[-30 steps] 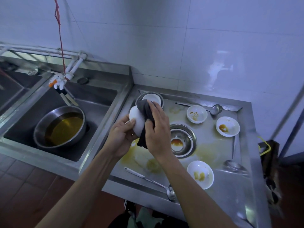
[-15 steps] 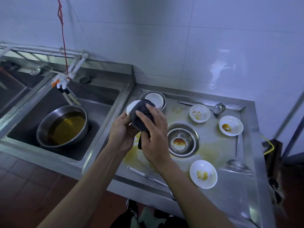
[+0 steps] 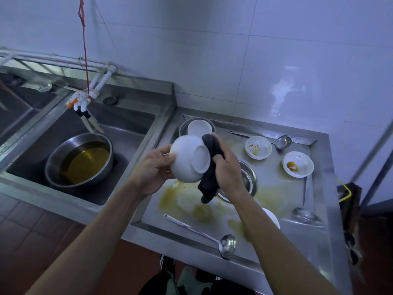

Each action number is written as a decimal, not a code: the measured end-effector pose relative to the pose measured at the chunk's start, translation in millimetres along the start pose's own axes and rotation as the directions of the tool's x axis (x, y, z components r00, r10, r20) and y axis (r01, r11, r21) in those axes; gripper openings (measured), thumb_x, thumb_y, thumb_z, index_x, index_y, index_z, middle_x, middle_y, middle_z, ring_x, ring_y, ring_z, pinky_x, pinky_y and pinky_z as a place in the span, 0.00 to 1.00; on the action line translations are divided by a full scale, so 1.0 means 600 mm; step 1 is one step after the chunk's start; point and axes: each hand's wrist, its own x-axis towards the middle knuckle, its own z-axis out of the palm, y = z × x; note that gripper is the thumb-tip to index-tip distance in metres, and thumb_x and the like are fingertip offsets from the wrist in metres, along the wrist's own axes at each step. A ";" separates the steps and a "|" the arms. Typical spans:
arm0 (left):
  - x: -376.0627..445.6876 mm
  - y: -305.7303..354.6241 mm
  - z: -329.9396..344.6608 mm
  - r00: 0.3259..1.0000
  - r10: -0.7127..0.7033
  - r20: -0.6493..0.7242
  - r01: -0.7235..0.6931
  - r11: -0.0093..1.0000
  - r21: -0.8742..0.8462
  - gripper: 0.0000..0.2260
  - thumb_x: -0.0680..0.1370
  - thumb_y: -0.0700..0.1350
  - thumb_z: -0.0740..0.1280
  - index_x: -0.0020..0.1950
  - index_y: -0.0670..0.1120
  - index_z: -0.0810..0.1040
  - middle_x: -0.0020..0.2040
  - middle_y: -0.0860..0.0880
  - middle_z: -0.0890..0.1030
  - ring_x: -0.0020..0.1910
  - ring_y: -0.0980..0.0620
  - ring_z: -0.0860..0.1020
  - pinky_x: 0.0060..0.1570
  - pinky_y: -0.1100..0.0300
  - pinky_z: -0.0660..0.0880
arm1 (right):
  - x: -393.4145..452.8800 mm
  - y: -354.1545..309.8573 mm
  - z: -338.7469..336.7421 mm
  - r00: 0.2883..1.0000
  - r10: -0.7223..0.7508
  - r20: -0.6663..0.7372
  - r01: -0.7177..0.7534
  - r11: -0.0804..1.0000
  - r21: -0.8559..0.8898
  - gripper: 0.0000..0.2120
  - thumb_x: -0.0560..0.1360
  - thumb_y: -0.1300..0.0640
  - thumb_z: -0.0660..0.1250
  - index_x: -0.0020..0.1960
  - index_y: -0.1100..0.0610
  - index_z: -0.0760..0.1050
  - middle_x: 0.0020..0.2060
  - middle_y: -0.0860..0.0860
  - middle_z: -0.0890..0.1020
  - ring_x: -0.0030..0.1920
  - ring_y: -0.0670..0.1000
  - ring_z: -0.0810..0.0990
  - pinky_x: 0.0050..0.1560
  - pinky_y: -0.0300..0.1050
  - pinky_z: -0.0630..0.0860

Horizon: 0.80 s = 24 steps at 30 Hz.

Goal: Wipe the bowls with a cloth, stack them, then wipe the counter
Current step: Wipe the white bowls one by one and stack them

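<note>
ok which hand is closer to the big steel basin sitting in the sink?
Left. The left hand grips the white bowl near the sink edge, right of the steel basin. The right hand, holding the dark cloth, is farther right over the counter.

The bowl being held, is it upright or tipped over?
Tipped. The bowl lies on its side: its foot ring faces the camera, its mouth faces away. The left hand holds its rim.
</note>
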 end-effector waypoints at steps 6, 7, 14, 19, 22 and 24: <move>-0.004 0.003 0.039 0.986 0.047 0.160 -0.141 0.748 0.648 0.03 0.81 0.40 0.68 0.48 0.42 0.77 0.34 0.49 0.78 0.35 0.54 0.74 0.38 0.57 0.71 | 0.001 -0.001 0.003 0.999 -0.027 0.033 0.029 0.996 -0.079 0.27 0.73 0.56 0.58 0.72 0.46 0.72 0.69 0.43 0.76 0.70 0.43 0.72 0.73 0.52 0.67; -0.003 0.000 0.045 0.983 0.095 0.159 -0.184 0.616 0.766 0.07 0.81 0.40 0.67 0.43 0.43 0.73 0.31 0.51 0.73 0.32 0.55 0.70 0.35 0.55 0.68 | -0.002 -0.001 0.006 0.999 -0.029 0.032 0.031 0.996 -0.080 0.26 0.74 0.52 0.61 0.72 0.45 0.71 0.69 0.43 0.76 0.69 0.43 0.72 0.73 0.52 0.68; -0.005 -0.020 0.075 0.941 0.221 0.258 -0.239 -0.111 0.965 0.07 0.81 0.42 0.62 0.47 0.51 0.65 0.38 0.50 0.77 0.35 0.45 0.75 0.37 0.46 0.77 | -0.008 -0.001 0.007 0.996 0.060 -0.062 -0.057 0.997 0.045 0.27 0.71 0.44 0.73 0.68 0.43 0.71 0.61 0.43 0.81 0.62 0.45 0.79 0.66 0.56 0.75; 0.007 -0.040 0.055 0.903 0.220 0.368 -0.309 -0.264 0.914 0.09 0.77 0.39 0.65 0.54 0.50 0.72 0.47 0.53 0.78 0.44 0.47 0.79 0.42 0.52 0.77 | -0.014 0.004 0.001 0.987 0.123 -0.104 -0.120 0.992 0.043 0.20 0.69 0.53 0.70 0.60 0.42 0.75 0.52 0.44 0.84 0.54 0.47 0.83 0.58 0.54 0.80; 0.012 -0.059 0.046 0.832 0.262 0.489 -0.374 -0.386 0.843 0.13 0.73 0.37 0.71 0.56 0.49 0.78 0.52 0.52 0.83 0.57 0.48 0.80 0.56 0.54 0.74 | -0.020 0.006 0.002 0.972 0.159 -0.176 -0.148 0.986 0.072 0.19 0.70 0.60 0.69 0.58 0.46 0.76 0.49 0.45 0.85 0.50 0.45 0.83 0.50 0.44 0.78; 0.016 -0.069 0.039 0.790 0.284 0.544 -0.398 -0.437 0.806 0.17 0.71 0.37 0.75 0.58 0.48 0.81 0.59 0.50 0.84 0.67 0.47 0.77 0.68 0.48 0.69 | -0.022 0.009 0.002 0.962 0.182 -0.201 -0.160 0.980 0.120 0.16 0.71 0.63 0.68 0.56 0.48 0.77 0.48 0.46 0.85 0.49 0.47 0.84 0.48 0.42 0.78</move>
